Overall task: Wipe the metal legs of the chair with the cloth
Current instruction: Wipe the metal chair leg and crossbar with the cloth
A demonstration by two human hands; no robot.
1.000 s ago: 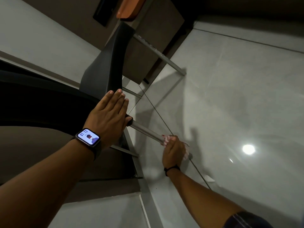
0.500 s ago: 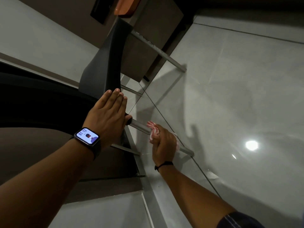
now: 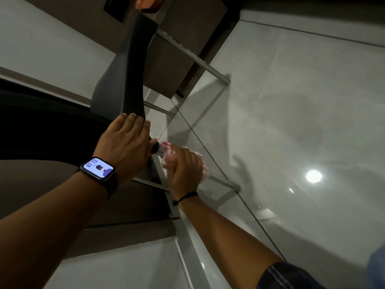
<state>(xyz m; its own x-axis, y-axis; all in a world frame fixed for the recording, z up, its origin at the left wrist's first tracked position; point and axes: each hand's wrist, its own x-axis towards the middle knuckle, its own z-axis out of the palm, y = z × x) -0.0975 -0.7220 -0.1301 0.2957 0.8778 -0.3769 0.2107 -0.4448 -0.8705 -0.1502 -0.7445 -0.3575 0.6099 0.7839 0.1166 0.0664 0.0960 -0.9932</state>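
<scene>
A dark chair (image 3: 123, 76) stands on the pale tiled floor, seen from above at a slant. My left hand (image 3: 127, 142), with a smartwatch on its wrist, lies flat with fingers together on the chair's seat edge. My right hand (image 3: 184, 167) is closed around a pink and white cloth (image 3: 168, 153) wrapped on the near metal leg (image 3: 224, 181), close to where the leg meets the seat. The leg's lower end shows bare beyond my fist. A second metal leg (image 3: 193, 57) slants to the floor farther back.
A brown cabinet (image 3: 183, 42) stands behind the chair with an orange object (image 3: 149, 4) above it. A dark table edge (image 3: 41, 122) runs at the left. A thin crossbar (image 3: 158, 108) shows under the seat. Glossy floor tiles (image 3: 302, 122) reflect a ceiling light.
My right hand has slid the cloth up the near leg from its lower end toward the seat. My left hand stayed flat on the seat.
</scene>
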